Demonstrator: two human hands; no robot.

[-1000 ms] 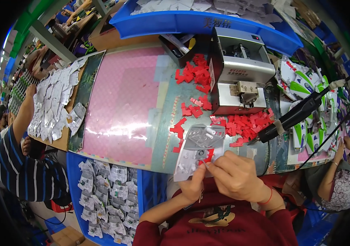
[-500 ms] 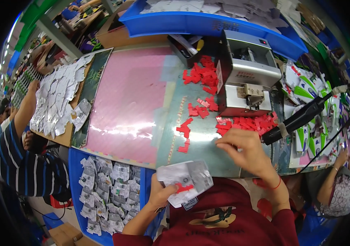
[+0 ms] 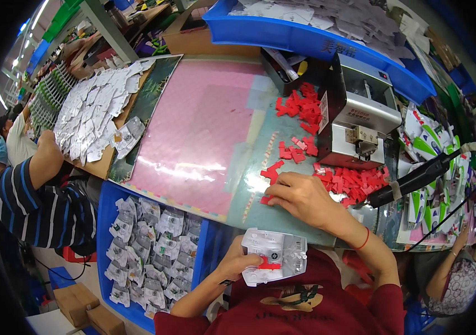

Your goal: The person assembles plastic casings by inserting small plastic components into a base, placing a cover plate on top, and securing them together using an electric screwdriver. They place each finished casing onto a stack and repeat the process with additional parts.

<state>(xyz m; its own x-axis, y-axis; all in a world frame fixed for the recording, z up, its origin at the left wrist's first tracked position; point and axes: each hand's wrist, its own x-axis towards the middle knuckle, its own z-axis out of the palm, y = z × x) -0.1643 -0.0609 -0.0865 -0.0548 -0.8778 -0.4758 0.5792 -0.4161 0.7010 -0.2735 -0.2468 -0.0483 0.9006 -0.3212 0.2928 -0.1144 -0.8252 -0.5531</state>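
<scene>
White housing [image 3: 288, 251] sits in my left hand [image 3: 238, 259], just off the near edge of the tabletop [image 3: 193, 128], with 1 red piece [image 3: 271, 266] on its face. I have the left thumb pressed on it beside that piece; the other fingers are hidden underneath. My right hand [image 3: 302, 195] is over the tabletop toward the near edge, fingers bent, tips close together at a loose red part [image 3: 266, 200]; I can't tell whether they pinch it.

Along the far edge I see a blue tray [image 3: 282, 39] heaped with flat white pieces [image 3: 316, 19]. Near it, a black box [image 3: 294, 86] holds a silvery item and something yellow. Below the near edge, toward the left corner, a blue bin [image 3: 103, 245] is full of white-and-grey assemblies [image 3: 151, 257], some showing green. 2 cardboard boxes [image 3: 70, 304] sit on the floor past the bin; I can't make out their contents.
</scene>
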